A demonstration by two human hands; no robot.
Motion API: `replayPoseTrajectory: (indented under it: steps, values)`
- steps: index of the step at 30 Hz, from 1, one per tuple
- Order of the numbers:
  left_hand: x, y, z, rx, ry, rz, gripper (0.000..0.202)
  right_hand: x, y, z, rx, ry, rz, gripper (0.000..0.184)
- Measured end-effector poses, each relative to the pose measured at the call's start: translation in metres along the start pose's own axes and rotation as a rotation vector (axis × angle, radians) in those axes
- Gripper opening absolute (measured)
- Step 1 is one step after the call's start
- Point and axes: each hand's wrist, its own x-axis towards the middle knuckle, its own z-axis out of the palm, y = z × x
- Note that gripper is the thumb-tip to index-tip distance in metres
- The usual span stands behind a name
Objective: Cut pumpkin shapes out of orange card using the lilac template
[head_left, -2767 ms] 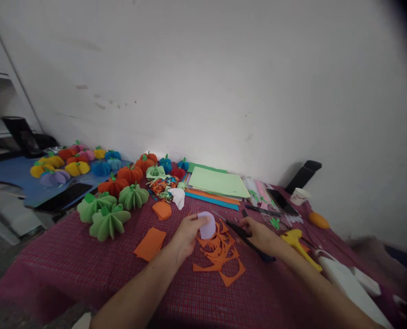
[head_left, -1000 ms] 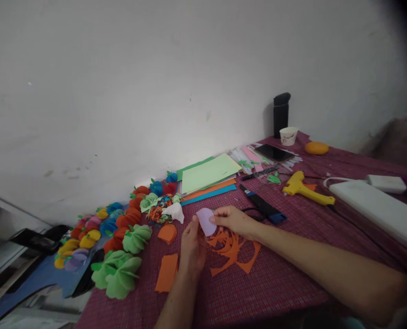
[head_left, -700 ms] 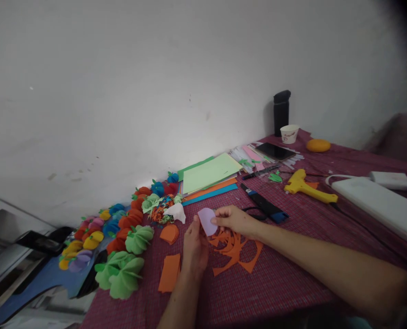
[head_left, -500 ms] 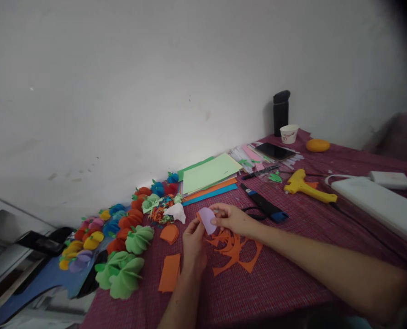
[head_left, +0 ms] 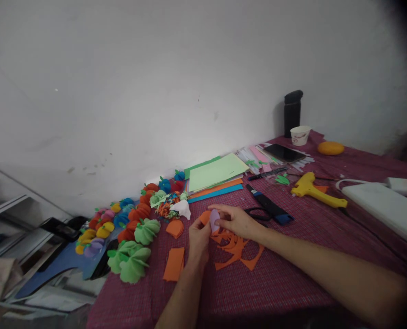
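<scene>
Between my fingers, in the middle of the head view, are two small paper pieces. My left hand (head_left: pixel 199 237) pinches a rounded orange paper piece (head_left: pixel 205 216). My right hand (head_left: pixel 235 221) grips a lilac paper piece (head_left: pixel 214 220) turned nearly edge-on, close against the orange one. Below my hands lie orange paper scraps (head_left: pixel 235 251) with curved cutouts. Left of my left hand sit a stack of orange rounded pieces (head_left: pixel 175 228) and a pile of orange rectangles (head_left: pixel 174 264). Black-handled scissors (head_left: pixel 258 214) lie beyond my right hand.
Finished paper pumpkins (head_left: pixel 129 260) in several colours line the left edge. Coloured sheets (head_left: pixel 219 171) lie near the wall. To the right are a yellow glue gun (head_left: pixel 318 191), a phone (head_left: pixel 284 153), a paper cup (head_left: pixel 299 135), a black bottle (head_left: pixel 293 114) and a white device (head_left: pixel 381 208).
The lilac piece has turned from broadside to nearly edge-on, and more of the orange piece shows beside it. The whole view has shifted slightly, with table items appearing further right.
</scene>
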Motion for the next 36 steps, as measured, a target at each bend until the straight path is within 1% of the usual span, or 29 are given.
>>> replayPoseTrajectory:
  steps: [2, 4, 5, 7, 9, 11, 14, 16, 18, 20, 23, 25, 29, 31, 33, 36]
  values:
    - [-0.002, 0.0, 0.003, 0.008, -0.016, 0.009, 0.034, -0.001, -0.001, -0.001, -0.099, 0.024, -0.033, 0.038]
    - [-0.004, 0.0, 0.005, 0.038, -0.024, 0.016, 0.029, -0.001, -0.002, -0.002, -0.127, 0.016, -0.039, 0.025]
    - [-0.005, 0.002, 0.004, 0.07, -0.01, 0.017, 0.026, 0.0, -0.004, -0.003, -0.11, 0.005, -0.028, 0.019]
    - [-0.003, 0.009, -0.003, 0.162, 0.057, 0.015, 0.024, 0.001, -0.007, -0.007, -0.044, -0.006, 0.011, 0.018]
    - [0.003, 0.022, -0.02, 0.215, 0.113, 0.012, 0.023, 0.004, -0.009, -0.013, 0.01, 0.028, 0.052, 0.02]
    - [0.013, 0.039, -0.045, 0.281, 0.175, -0.001, 0.022, 0.008, -0.009, -0.018, 0.027, 0.068, 0.072, 0.021]
    - [0.028, 0.061, -0.083, 0.419, 0.208, -0.089, 0.022, 0.013, -0.001, -0.021, 0.046, 0.068, 0.1, 0.02]
    - [0.035, 0.067, -0.101, 0.527, 0.204, -0.162, 0.025, 0.015, 0.006, -0.02, 0.048, 0.044, 0.114, 0.017]
    - [0.039, 0.065, -0.111, 0.631, 0.208, -0.211, 0.032, 0.015, 0.012, -0.016, 0.037, 0.015, 0.121, 0.015]
    - [0.042, 0.058, -0.114, 0.729, 0.215, -0.226, 0.032, 0.014, 0.017, -0.014, 0.015, -0.014, 0.124, 0.015]
    - [0.048, 0.051, -0.113, 0.873, 0.244, -0.173, 0.02, 0.013, 0.02, -0.014, -0.035, -0.045, 0.127, 0.016]
    - [0.053, 0.05, -0.113, 0.977, 0.257, -0.123, 0.015, 0.013, 0.021, -0.015, -0.072, -0.056, 0.132, 0.017]
    - [0.061, 0.054, -0.115, 1.206, 0.277, -0.031, 0.013, 0.014, 0.021, -0.015, -0.141, -0.07, 0.132, 0.016]
    - [0.061, 0.056, -0.115, 1.318, 0.29, 0.012, 0.017, 0.015, 0.021, -0.015, -0.173, -0.073, 0.13, 0.016]
    - [0.058, 0.059, -0.111, 1.416, 0.311, 0.065, 0.027, 0.015, 0.021, -0.015, -0.204, -0.079, 0.129, 0.016]
    - [0.041, 0.067, -0.105, 1.518, 0.337, 0.16, 0.04, 0.013, 0.017, -0.017, -0.253, -0.088, 0.125, 0.017]
